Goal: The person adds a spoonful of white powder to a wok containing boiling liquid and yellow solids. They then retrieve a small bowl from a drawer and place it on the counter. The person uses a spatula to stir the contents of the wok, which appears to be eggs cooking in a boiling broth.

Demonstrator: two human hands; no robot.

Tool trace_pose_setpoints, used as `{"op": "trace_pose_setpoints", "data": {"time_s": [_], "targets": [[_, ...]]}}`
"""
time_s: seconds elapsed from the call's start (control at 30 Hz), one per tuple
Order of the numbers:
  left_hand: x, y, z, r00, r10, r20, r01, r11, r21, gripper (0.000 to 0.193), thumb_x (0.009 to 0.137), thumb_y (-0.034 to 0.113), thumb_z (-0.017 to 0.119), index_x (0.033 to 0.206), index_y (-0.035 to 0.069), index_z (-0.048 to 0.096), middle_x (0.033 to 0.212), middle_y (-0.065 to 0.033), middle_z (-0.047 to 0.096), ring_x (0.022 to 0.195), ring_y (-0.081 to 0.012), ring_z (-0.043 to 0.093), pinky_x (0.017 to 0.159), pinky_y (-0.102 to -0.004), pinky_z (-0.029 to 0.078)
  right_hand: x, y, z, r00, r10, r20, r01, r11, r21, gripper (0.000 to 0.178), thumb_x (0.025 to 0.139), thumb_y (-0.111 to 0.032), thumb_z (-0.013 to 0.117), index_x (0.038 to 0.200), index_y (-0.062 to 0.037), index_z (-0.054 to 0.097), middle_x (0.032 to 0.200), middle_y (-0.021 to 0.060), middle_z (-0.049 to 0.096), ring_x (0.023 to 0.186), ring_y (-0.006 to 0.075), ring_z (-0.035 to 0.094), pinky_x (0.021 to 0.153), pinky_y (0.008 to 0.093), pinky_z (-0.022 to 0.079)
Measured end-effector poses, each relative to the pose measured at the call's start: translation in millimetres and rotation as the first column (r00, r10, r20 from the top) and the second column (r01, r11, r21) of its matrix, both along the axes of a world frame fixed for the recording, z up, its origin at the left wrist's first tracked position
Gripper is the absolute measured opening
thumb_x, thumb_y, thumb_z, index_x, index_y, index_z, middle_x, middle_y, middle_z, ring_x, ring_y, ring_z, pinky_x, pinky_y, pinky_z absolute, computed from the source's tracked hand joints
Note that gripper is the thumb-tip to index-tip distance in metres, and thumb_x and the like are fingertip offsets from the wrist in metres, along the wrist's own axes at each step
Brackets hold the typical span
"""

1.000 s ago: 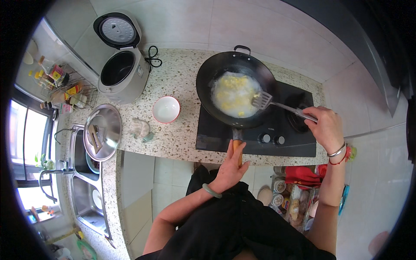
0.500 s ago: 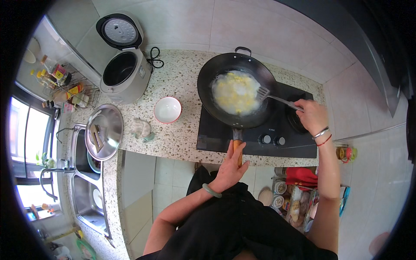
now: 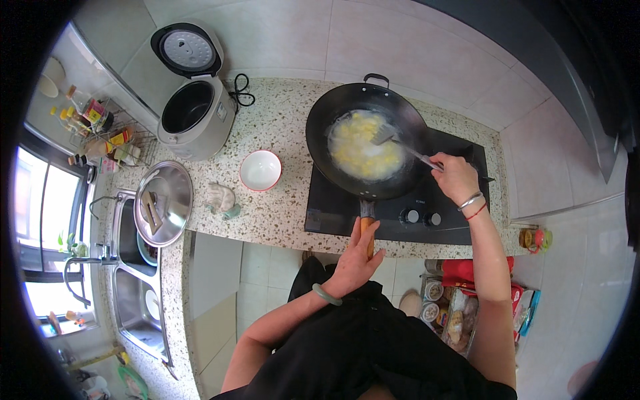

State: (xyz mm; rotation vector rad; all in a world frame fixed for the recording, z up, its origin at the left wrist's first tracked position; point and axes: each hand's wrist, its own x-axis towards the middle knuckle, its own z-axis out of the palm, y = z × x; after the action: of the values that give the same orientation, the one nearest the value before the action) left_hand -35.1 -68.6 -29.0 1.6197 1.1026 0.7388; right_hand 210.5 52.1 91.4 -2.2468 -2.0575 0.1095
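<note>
A dark wok (image 3: 321, 143) sits on the black stove, and pale yellow egg-like food (image 3: 363, 157) in cloudy liquid fills its base. My left hand (image 3: 353, 269) is closed around the wok's wooden handle (image 3: 368, 227), on the near side. In my right hand (image 3: 456, 179) is a slotted metal spatula (image 3: 413, 153), gripped by its handle. The spatula's blade is over the upper right part of the food, slightly blurred; whether it touches the food I cannot tell.
Left of the wok stand a white bowl (image 3: 261, 171) with a red rim and an open rice cooker (image 3: 200, 120). A steel lid (image 3: 175, 217) lies by the sink (image 3: 137, 303). A range hood (image 3: 553, 87) juts out at upper right. Stove knobs (image 3: 423, 217) face me.
My right hand has moved left, carrying the spatula's blade from the food's right edge in over the food. My left hand stays on the wok handle.
</note>
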Motion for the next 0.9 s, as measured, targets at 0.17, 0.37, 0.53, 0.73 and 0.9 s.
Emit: {"op": "trace_pose_setpoints", "data": {"time_s": [0.17, 0.37, 0.53, 0.73, 0.9], "targets": [[0, -1, 0, 1.000, 0.003, -0.005, -0.003, 1.000, -0.005, 0.066, 0.090, 0.025, 0.066, 0.148, 0.021, 0.035, 0.156, -0.0311, 0.016, 0.124, -0.0506, 0.047, 0.094, -0.0455, 0.050, -17, 1, -5, 0.996, 0.019, -0.089, -0.022, 0.999, -0.030, 0.023, 0.082, -0.020, 0.070, 0.104, -0.0158, 0.072, 0.093, 0.0113, 0.073, 0.085, 0.0332, 0.069, 0.074, 0.0421, 0.056], [0, 0, 1, 1.000, 0.003, -0.003, -0.004, 1.000, -0.013, 0.066, 0.090, 0.025, 0.066, 0.148, 0.021, 0.035, 0.157, -0.0301, 0.016, 0.124, -0.0506, 0.046, 0.094, -0.0453, 0.049, -26, -1, -3, 0.990, 0.068, -0.125, -0.067, 0.998, 0.011, 0.022, 0.082, -0.020, 0.071, 0.104, -0.0153, 0.072, 0.092, 0.0116, 0.073, 0.084, 0.0330, 0.069, 0.073, 0.0420, 0.056], [0, -1, -1, 1.000, 0.008, 0.003, -0.008, 1.000, -0.003, 0.065, 0.090, 0.025, 0.066, 0.148, 0.021, 0.035, 0.156, -0.0304, 0.016, 0.125, -0.0508, 0.046, 0.095, -0.0456, 0.049, -18, -12, 11, 0.988, 0.122, -0.091, -0.110, 0.985, 0.132, 0.023, 0.079, -0.019, 0.073, 0.101, -0.0166, 0.073, 0.088, 0.0092, 0.072, 0.080, 0.0319, 0.069, 0.068, 0.0414, 0.056], [0, -1, -1, 1.000, 0.009, 0.003, -0.009, 1.000, 0.013, 0.066, 0.090, 0.025, 0.066, 0.148, 0.020, 0.035, 0.155, -0.0320, 0.016, 0.124, -0.0513, 0.047, 0.094, -0.0463, 0.049, -6, -37, 48, 0.989, 0.097, 0.111, -0.120, 0.967, 0.225, 0.020, 0.077, -0.018, 0.075, 0.097, -0.0159, 0.073, 0.084, 0.0073, 0.069, 0.076, 0.0305, 0.068, 0.064, 0.0416, 0.054], [0, 0, 1, 1.000, 0.003, -0.004, -0.003, 1.000, 0.010, 0.066, 0.090, 0.024, 0.066, 0.148, 0.020, 0.035, 0.155, -0.0330, 0.017, 0.122, -0.0518, 0.047, 0.093, -0.0469, 0.049, 8, -55, 75, 0.981, 0.073, 0.180, -0.097, 0.987, 0.127, 0.020, 0.076, -0.018, 0.076, 0.096, -0.0149, 0.073, 0.085, 0.0087, 0.071, 0.077, 0.0311, 0.068, 0.066, 0.0407, 0.054]]}}
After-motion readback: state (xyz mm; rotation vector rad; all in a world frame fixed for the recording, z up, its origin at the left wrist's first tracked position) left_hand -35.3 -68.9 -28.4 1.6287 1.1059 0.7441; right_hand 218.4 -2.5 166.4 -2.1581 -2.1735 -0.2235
